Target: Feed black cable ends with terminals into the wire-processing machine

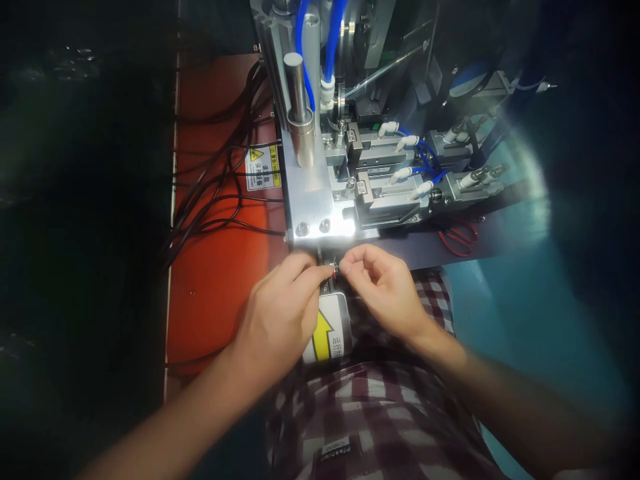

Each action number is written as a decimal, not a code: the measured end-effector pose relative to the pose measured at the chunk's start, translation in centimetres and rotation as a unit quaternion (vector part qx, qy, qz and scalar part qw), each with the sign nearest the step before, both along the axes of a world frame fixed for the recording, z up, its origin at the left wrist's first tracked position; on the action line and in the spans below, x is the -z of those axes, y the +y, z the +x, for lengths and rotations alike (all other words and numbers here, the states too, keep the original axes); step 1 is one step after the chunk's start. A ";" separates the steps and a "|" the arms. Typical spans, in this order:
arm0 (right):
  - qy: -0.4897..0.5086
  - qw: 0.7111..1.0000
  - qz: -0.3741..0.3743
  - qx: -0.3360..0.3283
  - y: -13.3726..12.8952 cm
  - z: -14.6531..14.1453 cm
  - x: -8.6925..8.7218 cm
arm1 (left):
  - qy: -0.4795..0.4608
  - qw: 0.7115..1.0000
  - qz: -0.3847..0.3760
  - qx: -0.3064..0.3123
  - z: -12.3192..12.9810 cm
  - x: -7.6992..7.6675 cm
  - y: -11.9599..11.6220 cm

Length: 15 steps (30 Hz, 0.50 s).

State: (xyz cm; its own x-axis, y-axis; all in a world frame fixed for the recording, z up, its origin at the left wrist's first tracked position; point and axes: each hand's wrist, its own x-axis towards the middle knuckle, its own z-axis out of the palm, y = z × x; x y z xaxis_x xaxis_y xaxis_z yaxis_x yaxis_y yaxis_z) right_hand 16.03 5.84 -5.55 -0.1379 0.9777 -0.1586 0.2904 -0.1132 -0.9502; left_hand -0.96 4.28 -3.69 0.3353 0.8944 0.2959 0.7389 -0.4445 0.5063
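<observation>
Just in front of the metal plate (313,193) of a machine, my two hands meet at a tiny part (335,267) with a bit of red on it. My left hand (285,303) pinches this part between thumb and forefinger from the left. From the right, the closed fingertips of my right hand (383,287) come up to it; what they hold, if anything, is too small to name. Below the fingertips lies a white label with a yellow arrow (324,333), partly covered by my left hand.
Black cables (220,180) run over the orange surface (215,287) on the left. Metal cylinders with white fittings (406,141) and blue tubes (330,47) stand behind my hands. Red-handled scissors or pliers (459,238) lie at the right, near the bench edge.
</observation>
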 end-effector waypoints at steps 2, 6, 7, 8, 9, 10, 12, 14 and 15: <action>-0.006 1.000 0.000 -0.002 0.1 0.0 -0.1 | -0.002 1.000 0.001 0.000 0.0 0.0 0.0; -0.004 1.000 -0.016 -0.003 0.2 -0.1 -0.2 | -0.007 1.000 -0.004 0.001 0.0 -0.1 0.0; -0.001 1.000 -0.023 -0.004 0.3 -0.2 -0.3 | -0.011 1.000 -0.008 0.000 0.0 -0.2 0.0; 0.001 1.000 -0.027 -0.005 0.3 -0.2 -0.4 | -0.014 1.000 -0.011 -0.001 0.0 -0.2 0.0; 0.000 1.000 -0.030 -0.007 0.3 -0.2 -0.5 | -0.017 1.000 -0.011 -0.003 0.0 -0.2 0.0; -0.006 1.000 -0.027 -0.009 0.3 -0.2 -0.6 | -0.018 1.000 -0.009 -0.004 0.0 -0.2 0.0; -0.045 0.999 -0.001 -0.016 0.2 -0.2 -0.9 | -0.013 1.000 -0.002 -0.003 -0.1 -0.2 0.0; -0.111 0.992 0.058 -0.022 0.0 -0.2 -1.1 | -0.001 1.000 0.005 0.002 -0.1 -0.2 0.0; -0.143 0.985 0.089 -0.025 0.0 -0.2 -1.1 | 0.004 1.000 0.007 0.004 -0.1 -0.2 0.0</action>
